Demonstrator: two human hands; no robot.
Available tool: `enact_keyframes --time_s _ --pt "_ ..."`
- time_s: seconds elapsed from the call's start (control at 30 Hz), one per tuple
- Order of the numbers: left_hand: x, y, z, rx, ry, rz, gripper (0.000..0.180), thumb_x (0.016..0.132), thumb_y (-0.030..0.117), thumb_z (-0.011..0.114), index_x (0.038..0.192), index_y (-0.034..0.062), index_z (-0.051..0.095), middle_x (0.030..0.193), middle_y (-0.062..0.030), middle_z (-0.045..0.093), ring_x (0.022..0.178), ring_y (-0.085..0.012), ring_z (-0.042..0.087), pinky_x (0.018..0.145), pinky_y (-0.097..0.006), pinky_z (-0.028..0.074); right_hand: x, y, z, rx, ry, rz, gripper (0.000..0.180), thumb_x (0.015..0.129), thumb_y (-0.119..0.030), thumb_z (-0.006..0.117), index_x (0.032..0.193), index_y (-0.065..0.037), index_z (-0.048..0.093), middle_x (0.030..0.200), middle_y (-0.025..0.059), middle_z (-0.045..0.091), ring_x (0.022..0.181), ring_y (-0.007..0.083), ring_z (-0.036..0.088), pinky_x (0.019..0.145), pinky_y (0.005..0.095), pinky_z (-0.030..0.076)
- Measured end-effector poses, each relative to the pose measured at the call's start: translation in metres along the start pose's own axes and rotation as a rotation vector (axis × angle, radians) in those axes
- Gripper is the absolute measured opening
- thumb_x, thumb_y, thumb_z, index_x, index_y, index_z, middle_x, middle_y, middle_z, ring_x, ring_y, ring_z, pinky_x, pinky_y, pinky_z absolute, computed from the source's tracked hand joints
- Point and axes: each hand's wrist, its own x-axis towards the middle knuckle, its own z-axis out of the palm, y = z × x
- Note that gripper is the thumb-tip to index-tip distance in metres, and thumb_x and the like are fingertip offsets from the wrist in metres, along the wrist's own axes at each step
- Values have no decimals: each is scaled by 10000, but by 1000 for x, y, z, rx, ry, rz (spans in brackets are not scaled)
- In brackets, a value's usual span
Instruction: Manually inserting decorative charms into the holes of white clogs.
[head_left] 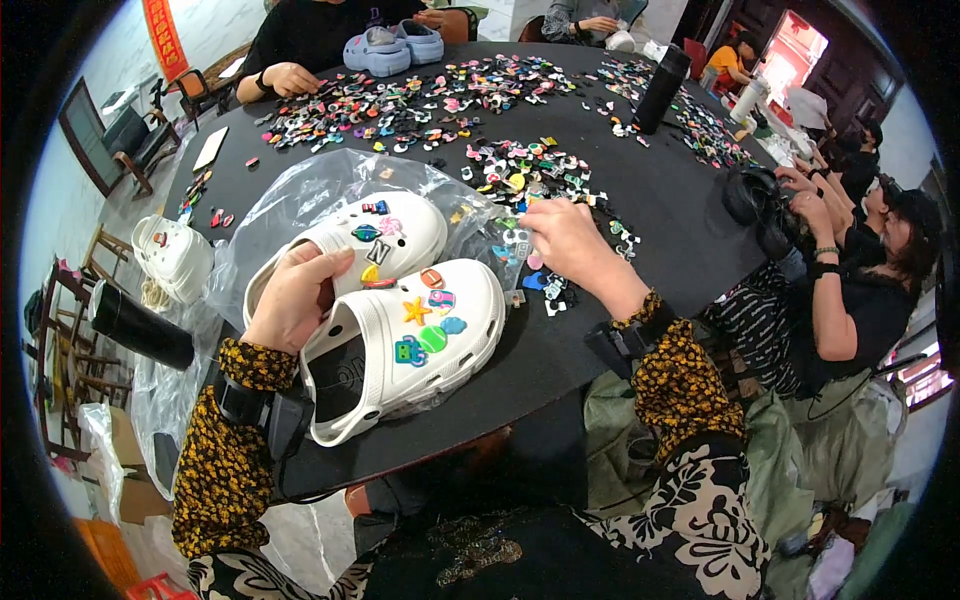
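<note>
Two white clogs lie side by side before me, the near clog (475, 345) overlapping the far clog (415, 215). Colourful shoe charms sit on their uppers, among them an orange starfish (416, 311) and a green ball (432, 339). My left hand (292, 295) is closed on the far clog at its opening, thumb on top. Over a loose pile of charms (530, 175), my right hand (575, 245) has its fingers bent together at the pile's near edge. What those fingertips pinch, if anything, is hidden. A clear plastic bag (290, 200) spreads under and behind the clogs.
More charms (400, 110) cover the far side of the black table (660, 215). A black bottle (662, 88) stands beyond my right hand; a black tumbler (140, 325) and white clogs (172, 255) are at left. Co-workers sit across and at right, one holding black shoes (760, 205). Blue-grey clogs (385, 48) stand opposite.
</note>
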Motion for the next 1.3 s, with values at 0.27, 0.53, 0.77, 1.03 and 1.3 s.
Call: enact_keyframes --time_s 0.27,0.53,0.77,1.03,1.3 --pt "-2 1 3 -12 1 -3 377 920 40 520 1281 -66 506 1204 -192 619 1059 -279 649 950 -405 525 5 2 -12 18 -209 93 152 811 -139 609 916 -76 698 967 69 652 1014 271 571 918 418 385" --pt "-5 4 9 3 35 3 377 920 29 508 1283 -70 497 1202 -182 619 1066 -263 643 961 -389 517 8 5 -19 43 -267 176 157 829 -148 595 929 -119 713 942 72 681 1014 282 581 906 447 390" --pt "-5 3 8 2 22 9 355 926 61 527 1262 -54 521 1192 -162 627 1058 -247 646 950 -374 521 1 6 -17 -69 -265 50 216 846 -150 569 991 -152 730 948 81 657 983 295 576 889 452 381" --pt "-5 3 10 -26 58 39 262 919 58 574 1141 -80 558 1089 -160 657 948 -207 670 857 -323 545 0 -5 -34 -14 -443 38 220 838 -224 612 963 -85 728 1050 73 620 1096 269 520 969 418 339" --pt "-2 2 5 11 33 -8 352 941 47 502 1275 -62 496 1205 -171 616 1072 -254 639 951 -385 527 -2 7 -16 32 -294 55 227 858 -243 589 909 -67 723 943 98 638 993 270 573 905 405 394"
